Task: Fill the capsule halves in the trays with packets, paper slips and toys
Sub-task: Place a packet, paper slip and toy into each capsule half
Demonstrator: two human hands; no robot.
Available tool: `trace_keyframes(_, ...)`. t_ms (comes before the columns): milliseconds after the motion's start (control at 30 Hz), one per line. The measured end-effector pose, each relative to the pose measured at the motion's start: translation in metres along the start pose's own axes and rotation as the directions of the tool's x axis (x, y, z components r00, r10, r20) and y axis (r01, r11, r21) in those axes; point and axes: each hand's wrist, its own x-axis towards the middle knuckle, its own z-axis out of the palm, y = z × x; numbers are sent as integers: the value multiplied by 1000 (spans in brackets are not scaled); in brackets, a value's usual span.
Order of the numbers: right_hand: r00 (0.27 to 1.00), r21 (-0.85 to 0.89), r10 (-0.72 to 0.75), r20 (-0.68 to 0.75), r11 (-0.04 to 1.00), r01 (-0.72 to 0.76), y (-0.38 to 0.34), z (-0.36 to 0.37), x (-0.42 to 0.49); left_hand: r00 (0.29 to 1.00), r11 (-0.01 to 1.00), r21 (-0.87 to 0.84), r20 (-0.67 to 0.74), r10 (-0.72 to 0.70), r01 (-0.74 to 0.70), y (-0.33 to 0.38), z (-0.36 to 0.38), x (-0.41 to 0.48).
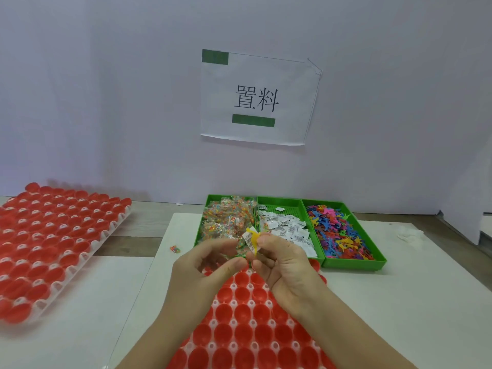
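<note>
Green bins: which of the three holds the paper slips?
The middle bin, between the packet bin on its left and the toy bin on its right; only it holds white printed slips, its far floor bare.

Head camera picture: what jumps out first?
The red capsule halves fill the near tray, and a second full tray lies on the left. Above them, the right hand pinches a yellow toy and a paper slip, in front of green bins of packets, slips and colourful toys.

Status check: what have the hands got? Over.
Right hand pinching yellow toy and paper slip. Left hand beside it, grip unclear. Tray underneath, nothing blocking.
</note>
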Motion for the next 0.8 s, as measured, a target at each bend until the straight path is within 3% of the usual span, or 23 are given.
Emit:
trace_keyframes(133, 996, 5, -85, -31, 996, 85, 17, 3, 5, 994, 989, -132, -81, -79, 68, 3, 13, 3)
trace_keyframes(300, 987, -3, -157, -30, 988, 157, 24, 1, 6, 985, 980, -163, -107, -134, 115, 3, 20, 6)
trace_keyframes(400, 980, -130, -200, 3, 971, 198, 25, -6, 5, 986, 978, -166, -93, -141, 124, 1, 22, 6)
trace_keyframes(533, 989, -372, -131, 74, 916, 149, 8, -11, 8, 989, 987, -118, -87, -117, 107, -1, 19, 5)
trace_keyframes(633, 968, -613, -135, 210, 753, 238, -21, -12, 17, 996, 997, 22, -52, -75, 76, -4, 14, 6)
trace_keyframes(733, 932, -839, -40, 360, 424, 342, -50, -6, 26, 997, 992, 100, -23, -71, 73, -6, 10, 11)
trace_keyframes(800, 913, -885, 11, 408, 248, 393, -59, -1, 33, 998, 989, 132, -3, -68, 68, -7, 9, 15)
